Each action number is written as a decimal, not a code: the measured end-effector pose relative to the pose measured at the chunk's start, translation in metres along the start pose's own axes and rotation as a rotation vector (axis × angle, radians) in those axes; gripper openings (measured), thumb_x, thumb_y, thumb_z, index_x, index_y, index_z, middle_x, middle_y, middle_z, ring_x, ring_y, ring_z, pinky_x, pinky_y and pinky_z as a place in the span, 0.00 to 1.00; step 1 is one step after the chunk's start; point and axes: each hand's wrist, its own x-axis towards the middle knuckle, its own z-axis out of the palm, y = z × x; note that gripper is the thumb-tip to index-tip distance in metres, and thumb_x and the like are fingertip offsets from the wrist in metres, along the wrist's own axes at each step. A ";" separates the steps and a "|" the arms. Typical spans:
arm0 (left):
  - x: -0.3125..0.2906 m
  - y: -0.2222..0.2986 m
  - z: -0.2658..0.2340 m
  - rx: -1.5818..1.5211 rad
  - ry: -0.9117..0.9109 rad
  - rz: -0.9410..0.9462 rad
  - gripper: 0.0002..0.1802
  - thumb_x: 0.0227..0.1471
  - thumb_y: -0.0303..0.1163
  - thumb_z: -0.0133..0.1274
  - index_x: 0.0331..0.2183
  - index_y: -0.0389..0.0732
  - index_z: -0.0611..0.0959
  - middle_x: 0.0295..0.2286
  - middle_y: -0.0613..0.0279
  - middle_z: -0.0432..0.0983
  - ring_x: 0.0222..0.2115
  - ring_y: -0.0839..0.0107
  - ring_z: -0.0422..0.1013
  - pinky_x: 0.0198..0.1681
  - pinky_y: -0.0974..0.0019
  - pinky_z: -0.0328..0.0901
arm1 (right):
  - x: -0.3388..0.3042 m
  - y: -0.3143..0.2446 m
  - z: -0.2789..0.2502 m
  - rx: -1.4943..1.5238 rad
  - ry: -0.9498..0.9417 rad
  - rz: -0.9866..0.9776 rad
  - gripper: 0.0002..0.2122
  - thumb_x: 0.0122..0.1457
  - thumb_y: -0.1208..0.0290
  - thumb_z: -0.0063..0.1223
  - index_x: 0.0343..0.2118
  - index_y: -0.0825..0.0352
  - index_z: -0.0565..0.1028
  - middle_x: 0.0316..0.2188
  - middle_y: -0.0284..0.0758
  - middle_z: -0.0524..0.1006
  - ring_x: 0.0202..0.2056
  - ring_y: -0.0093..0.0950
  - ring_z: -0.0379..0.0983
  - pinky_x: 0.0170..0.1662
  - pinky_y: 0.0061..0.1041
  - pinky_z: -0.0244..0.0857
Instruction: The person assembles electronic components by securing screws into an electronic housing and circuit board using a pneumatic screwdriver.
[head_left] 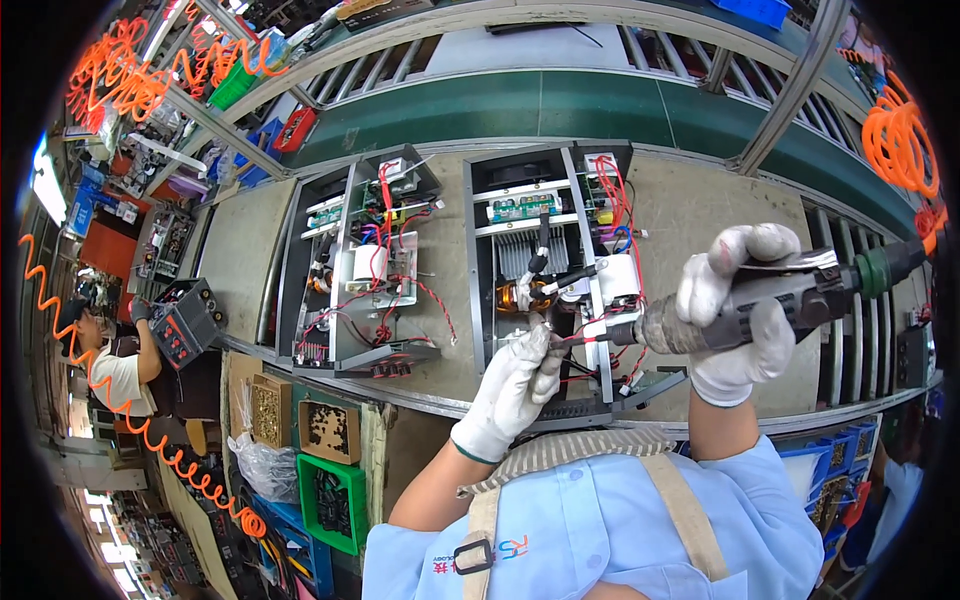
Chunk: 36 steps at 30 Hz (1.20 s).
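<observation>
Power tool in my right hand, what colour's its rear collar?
The collar is dark green, seen in the head view.

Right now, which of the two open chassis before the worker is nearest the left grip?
The right-hand chassis: the left grip is over it, facing the power driver. No hand is at the left-hand chassis.

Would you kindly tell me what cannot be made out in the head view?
In the head view:
Whatever the left hand holds, if anything: hidden by its own gloved fingers.
Part of the power tool: covered by the right hand.
Dark parts in the cardboard box: too small to identify.
The person at the right rim: cut off by the picture's edge.
</observation>
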 end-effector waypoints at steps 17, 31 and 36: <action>0.107 0.012 -0.040 1.810 0.449 0.746 0.15 0.50 0.42 0.55 0.28 0.39 0.80 0.24 0.53 0.74 0.27 0.56 0.73 0.30 0.56 0.66 | 0.004 -0.035 -0.057 0.022 0.142 -0.109 0.21 0.57 0.67 0.46 0.53 0.72 0.63 0.45 0.47 0.72 0.21 0.21 0.62 0.25 0.23 0.58; 0.122 0.020 -0.003 1.803 0.568 1.016 0.08 0.47 0.34 0.57 0.27 0.41 0.79 0.22 0.56 0.72 0.24 0.58 0.70 0.26 0.60 0.65 | 0.042 0.020 -0.069 0.014 0.235 -0.062 0.21 0.58 0.67 0.47 0.52 0.71 0.65 0.44 0.47 0.73 0.26 0.26 0.68 0.30 0.28 0.61; 0.125 0.033 -0.032 1.261 0.680 0.794 0.14 0.53 0.39 0.52 0.24 0.38 0.79 0.20 0.57 0.70 0.20 0.65 0.68 0.25 0.62 0.61 | 0.041 0.009 -0.084 -0.010 0.216 -0.084 0.22 0.57 0.65 0.47 0.52 0.71 0.65 0.44 0.47 0.72 0.25 0.24 0.64 0.29 0.27 0.60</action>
